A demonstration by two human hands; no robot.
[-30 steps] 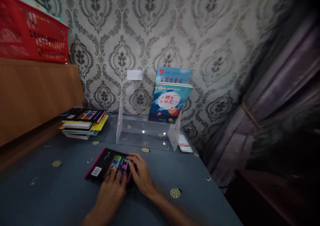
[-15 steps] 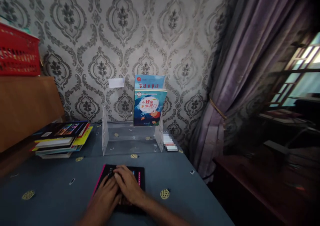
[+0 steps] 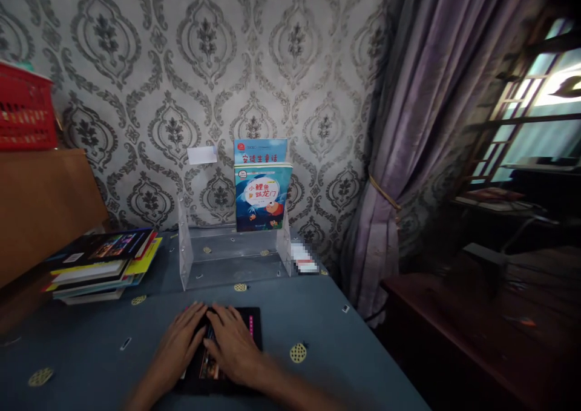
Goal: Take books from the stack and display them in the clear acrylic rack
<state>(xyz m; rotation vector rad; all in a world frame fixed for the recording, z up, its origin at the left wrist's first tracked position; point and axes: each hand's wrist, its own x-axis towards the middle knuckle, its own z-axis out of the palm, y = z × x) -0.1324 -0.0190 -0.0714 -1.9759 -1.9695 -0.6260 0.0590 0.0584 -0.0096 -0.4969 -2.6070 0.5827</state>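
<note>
A dark book with a pink strip lies flat on the blue patterned tablecloth, low in the view. My left hand rests on its left part, fingers stretched forward. Beside it, my right hand lies flat on the middle of the cover, fingers spread a little. Both hands cover much of the book. Behind them stands a clear plastic rack, with a blue book upright at its right and a second blue book showing above that one.
At the left lies a stack of books, beside a wooden cabinet bearing a red basket. A white paper is on the wall. A purple curtain hangs at the right, near a dark red surface.
My left hand has shifted forward over the book's left edge, and my hands no longer overlap. The rack and stack appear further left as the view has turned slightly right.
</note>
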